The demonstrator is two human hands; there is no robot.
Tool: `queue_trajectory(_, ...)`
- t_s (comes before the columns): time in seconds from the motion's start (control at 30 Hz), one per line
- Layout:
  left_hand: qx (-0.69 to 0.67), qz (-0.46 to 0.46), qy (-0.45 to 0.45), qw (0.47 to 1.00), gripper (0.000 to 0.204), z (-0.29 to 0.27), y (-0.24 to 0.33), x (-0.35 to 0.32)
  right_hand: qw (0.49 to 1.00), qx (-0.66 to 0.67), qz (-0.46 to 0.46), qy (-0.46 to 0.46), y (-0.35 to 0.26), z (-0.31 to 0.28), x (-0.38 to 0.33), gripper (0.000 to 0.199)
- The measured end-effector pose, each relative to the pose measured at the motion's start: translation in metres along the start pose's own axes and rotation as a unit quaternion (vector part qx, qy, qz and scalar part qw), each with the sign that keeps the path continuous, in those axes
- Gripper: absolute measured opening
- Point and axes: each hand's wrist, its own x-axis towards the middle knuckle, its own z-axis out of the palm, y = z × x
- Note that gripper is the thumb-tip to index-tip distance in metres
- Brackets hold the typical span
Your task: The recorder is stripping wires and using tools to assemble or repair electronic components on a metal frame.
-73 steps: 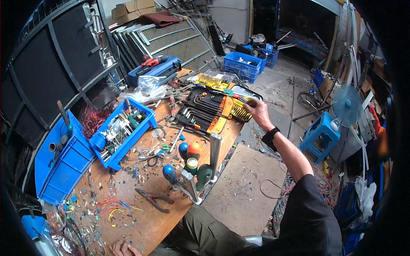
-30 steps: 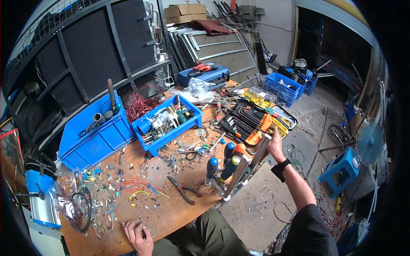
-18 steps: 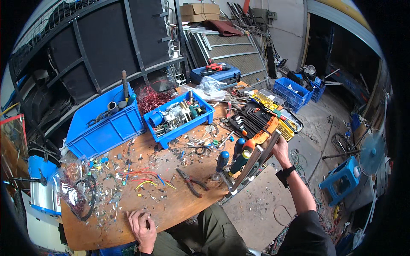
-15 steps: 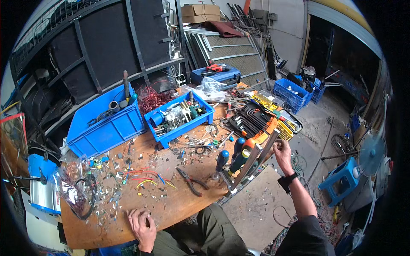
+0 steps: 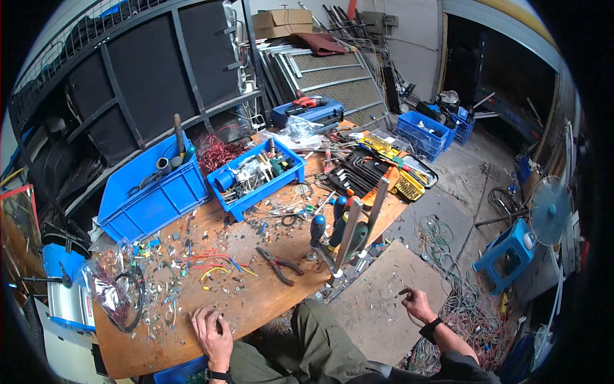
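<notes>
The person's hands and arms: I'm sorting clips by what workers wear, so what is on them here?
Both hands are bare, with no gloves. The left hand has a dark band at the wrist, at the lower edge of the picture. The right hand has a black band like a watch strap on the wrist; the forearm is bare, with a dark sleeve further up.

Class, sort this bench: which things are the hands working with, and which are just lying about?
In hand:
left hand resting on wooden bench
right hand raised, empty

Lying about:
pliers
screwdriver rack
wire offcuts
blue bins
</notes>
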Motion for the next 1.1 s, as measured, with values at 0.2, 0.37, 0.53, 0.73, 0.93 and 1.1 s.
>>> queue_trajectory(0.2,0.000,0.003,0.000,1.000,0.020,0.003,-0.001,-0.003,1.000,0.002,0.013,-0.008,-0.005,-0.005,-0.011,0.031)
queue_trajectory(0.37,0.002,-0.002,0.005,1.000,0.021,0.002,-0.001,-0.003,0.999,0.024,-0.001,-0.027,-0.018,-0.002,-0.013,0.034)
queue_trajectory(0.53,0.011,-0.015,0.019,1.000,0.021,0.002,-0.003,-0.004,0.995,0.019,-0.081,-0.061,-0.028,0.008,-0.011,0.040)
queue_trajectory(0.73,0.003,-0.005,0.031,0.999,0.021,0.003,-0.002,0.000,0.992,0.062,-0.071,-0.087,-0.027,0.013,-0.013,0.036)
queue_trajectory(0.93,-0.029,0.007,0.037,0.999,0.018,-0.002,-0.004,0.000,0.991,0.067,-0.080,-0.081,-0.034,0.020,-0.013,0.031)
queue_trajectory(1.1,-0.025,0.004,0.043,0.999,0.022,0.004,-0.009,-0.006,0.991,0.082,-0.072,-0.081,-0.050,0.020,-0.016,0.027)
